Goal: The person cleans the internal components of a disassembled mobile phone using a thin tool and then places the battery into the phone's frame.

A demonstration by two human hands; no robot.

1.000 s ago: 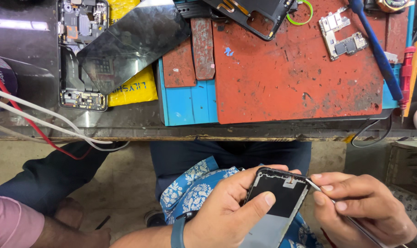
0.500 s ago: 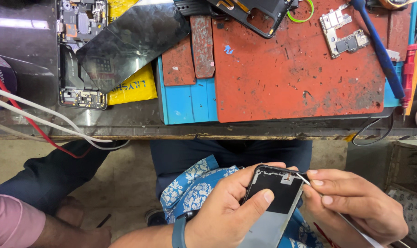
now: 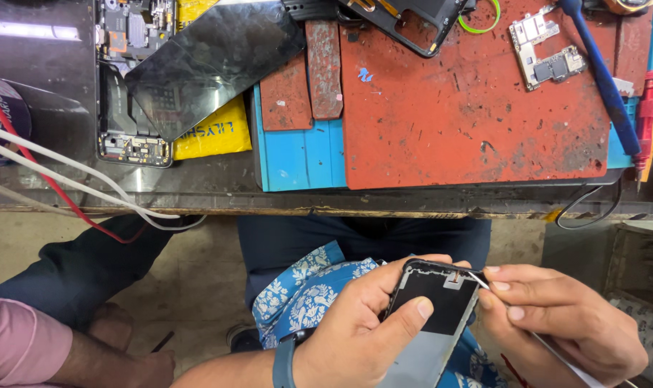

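The left hand (image 3: 355, 330) is gripping an opened phone (image 3: 435, 316) below the counter (image 3: 197, 194); the right hand (image 3: 563, 323) is pinching tweezers (image 3: 549, 345) at its top edge.

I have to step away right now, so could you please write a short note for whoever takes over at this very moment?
Left hand: grips the opened phone over the lap, thumb across its dark inner panel.
Right hand: pinches a thin metal tool, its tip at the phone's top right corner.
On the bench: red mat with a small circuit board and a blue-handled tool; a second opened phone under a dark glass panel at the left.
Done: phone is open, insides exposed.
Left: the work at that top corner is in progress; I cannot tell how far along.
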